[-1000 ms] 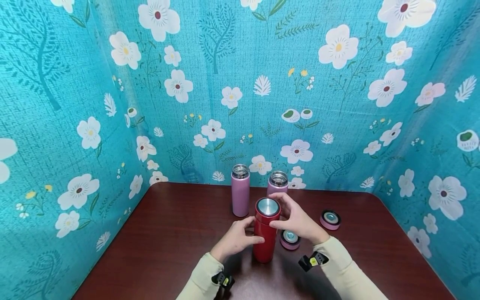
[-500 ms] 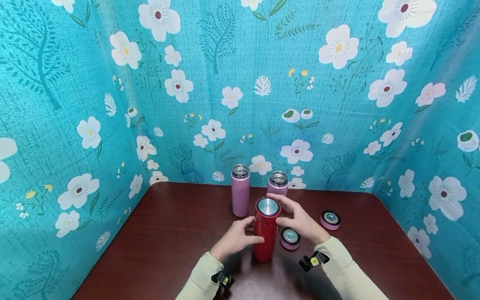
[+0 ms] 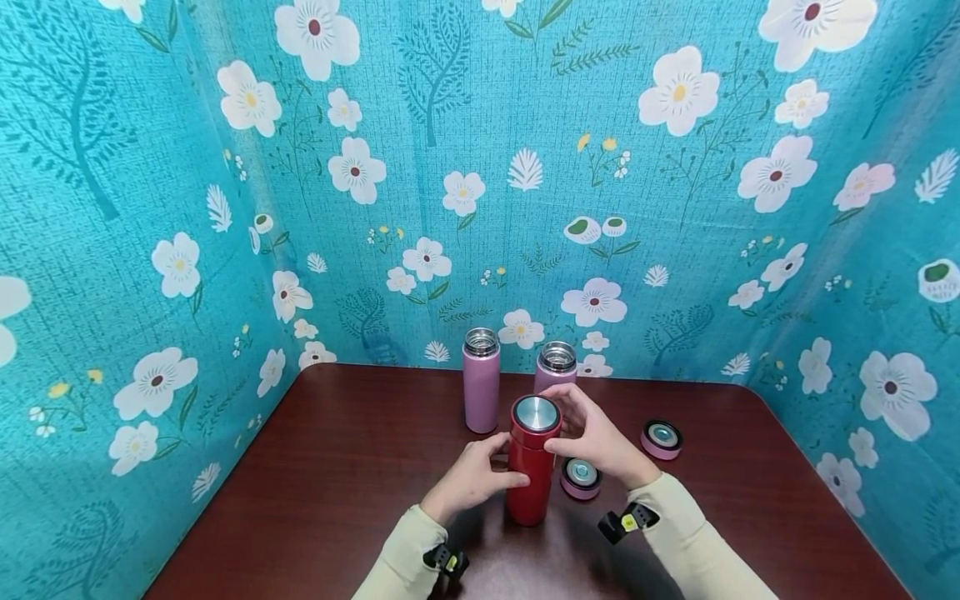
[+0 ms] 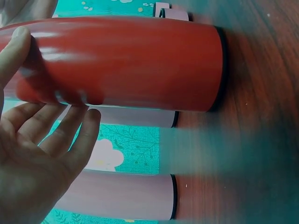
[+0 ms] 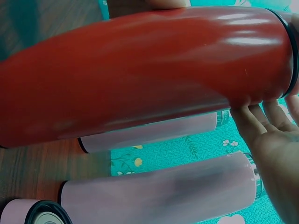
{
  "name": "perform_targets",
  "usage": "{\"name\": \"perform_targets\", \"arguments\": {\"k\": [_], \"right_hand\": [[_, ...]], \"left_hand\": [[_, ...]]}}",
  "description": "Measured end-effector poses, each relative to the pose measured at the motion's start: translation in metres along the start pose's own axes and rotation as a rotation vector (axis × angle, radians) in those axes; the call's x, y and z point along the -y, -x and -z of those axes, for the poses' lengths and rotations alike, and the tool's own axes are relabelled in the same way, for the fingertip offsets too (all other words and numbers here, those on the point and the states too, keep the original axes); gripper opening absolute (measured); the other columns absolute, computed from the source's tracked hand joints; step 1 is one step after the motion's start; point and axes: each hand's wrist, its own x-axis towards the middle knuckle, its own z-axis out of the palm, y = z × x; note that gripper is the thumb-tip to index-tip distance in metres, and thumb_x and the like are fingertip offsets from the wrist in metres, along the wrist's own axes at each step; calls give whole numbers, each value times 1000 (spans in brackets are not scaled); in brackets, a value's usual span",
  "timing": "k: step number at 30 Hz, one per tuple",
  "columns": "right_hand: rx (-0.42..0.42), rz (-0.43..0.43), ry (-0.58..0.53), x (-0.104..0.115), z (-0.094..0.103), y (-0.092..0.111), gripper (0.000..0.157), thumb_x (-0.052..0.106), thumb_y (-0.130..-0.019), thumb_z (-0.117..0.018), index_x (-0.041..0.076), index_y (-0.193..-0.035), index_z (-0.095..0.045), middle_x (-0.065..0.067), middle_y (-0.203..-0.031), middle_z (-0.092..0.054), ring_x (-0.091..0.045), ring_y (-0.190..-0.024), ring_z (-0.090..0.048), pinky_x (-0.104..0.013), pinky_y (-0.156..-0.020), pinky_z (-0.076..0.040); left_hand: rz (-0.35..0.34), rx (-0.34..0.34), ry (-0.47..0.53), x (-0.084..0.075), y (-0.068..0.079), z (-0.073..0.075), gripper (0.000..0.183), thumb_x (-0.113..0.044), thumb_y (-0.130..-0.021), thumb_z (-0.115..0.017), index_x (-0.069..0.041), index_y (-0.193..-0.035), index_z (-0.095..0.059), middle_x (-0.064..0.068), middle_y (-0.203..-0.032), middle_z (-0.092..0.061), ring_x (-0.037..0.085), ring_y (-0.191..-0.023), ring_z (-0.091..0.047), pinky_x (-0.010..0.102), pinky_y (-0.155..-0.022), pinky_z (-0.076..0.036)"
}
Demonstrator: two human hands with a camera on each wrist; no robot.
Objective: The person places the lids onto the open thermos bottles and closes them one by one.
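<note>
A red thermos [image 3: 531, 487] stands upright on the table near its front middle, topped by a lid [image 3: 537, 414] with a silver disc. Around its body, from the left, my left hand [image 3: 472, 479] grips with the thumb in front; the left wrist view shows the fingertips [image 4: 93, 116] against the red side. My right hand [image 3: 596, 437] holds the lid from the right, thumb near the lid's lower edge and fingers behind. In the right wrist view those fingers [image 5: 250, 121] reach the thermos close to its dark ring.
Behind stand two pink thermoses without lids, a left one [image 3: 482, 387] and a right one [image 3: 557, 379] partly hidden by my right hand. A pink lid [image 3: 581, 479] lies right of the red thermos, another pink lid [image 3: 662, 439] farther right. Flowered blue cloth [image 3: 480, 250] surrounds the table.
My right hand's thumb and fingers have shifted round the lid, back and then forward again. The left hand and the red thermos have stayed in place.
</note>
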Motion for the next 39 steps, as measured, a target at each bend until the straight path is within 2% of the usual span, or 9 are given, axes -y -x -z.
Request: {"name": "perform_targets", "arguments": {"k": [4, 10, 13, 21, 27, 30, 36, 39], "right_hand": [[25, 5, 13, 1, 1, 0, 59, 7, -78, -64, 12, -129, -34, -9, -121, -48, -25, -109, -47, -40, -84, -43], [110, 84, 28, 2, 2, -1, 57, 12, -83, -54, 10, -135, -30, -10, -127, -42, -27, -114, -41, -40, -87, -42], [100, 78, 36, 2, 2, -1, 57, 13, -83, -55, 11, -135, -31, -9, -125, -44, -25, -113, -43, -38, -86, -42], [31, 42, 45, 1, 0, -1, 57, 4, -78, -63, 10, -128, -35, -11, -118, -49, -25, -107, -49, -41, -81, -45], [-1, 5, 43, 14, -5, -1, 59, 1, -76, -65, 6, -125, -33, -13, -115, -49, -25, -105, -49, -43, -82, -44], [12, 11, 51, 20, -6, 0, 58, 1, -77, -63, 3, -127, -32, -13, -117, -48, -26, -106, -48, -42, -83, -44], [87, 83, 53, 2, 2, -1, 60, 12, -82, -57, 10, -135, -29, -7, -129, -42, -23, -114, -42, -38, -86, -42], [107, 103, 54, 2, 2, -1, 59, 12, -83, -54, 8, -136, -28, -8, -129, -42, -25, -114, -42, -38, -86, -43]], "left_hand": [[4, 7, 11, 1, 0, 1, 49, -35, -72, -70, -28, -117, -51, -11, -106, -57, 6, -93, -55, 25, -77, -47], [11, 12, 13, 0, 1, 2, 50, -34, -72, -71, -27, -118, -51, -11, -107, -56, 9, -95, -55, 24, -77, -47], [9, 9, 8, 0, 1, 2, 50, -34, -72, -71, -27, -118, -51, -11, -107, -56, 11, -96, -55, 24, -77, -46], [-14, 4, -4, 1, 1, 1, 50, -35, -72, -70, -25, -118, -52, -10, -107, -57, 12, -96, -56, 27, -78, -47], [-20, 3, -6, 1, 0, 2, 49, -35, -72, -70, -26, -117, -52, -11, -106, -57, 15, -97, -55, 23, -77, -46], [-16, 6, 6, -3, 1, 2, 49, -32, -73, -70, -23, -117, -52, -9, -106, -57, 13, -96, -55, 26, -78, -47], [8, 12, 10, -4, 2, 2, 50, -32, -73, -70, -23, -118, -51, -10, -107, -57, 15, -97, -55, 25, -78, -46], [10, 11, 10, 0, 1, 1, 50, -35, -73, -70, -25, -118, -51, -11, -107, -57, 15, -97, -55, 24, -78, -46]]}}
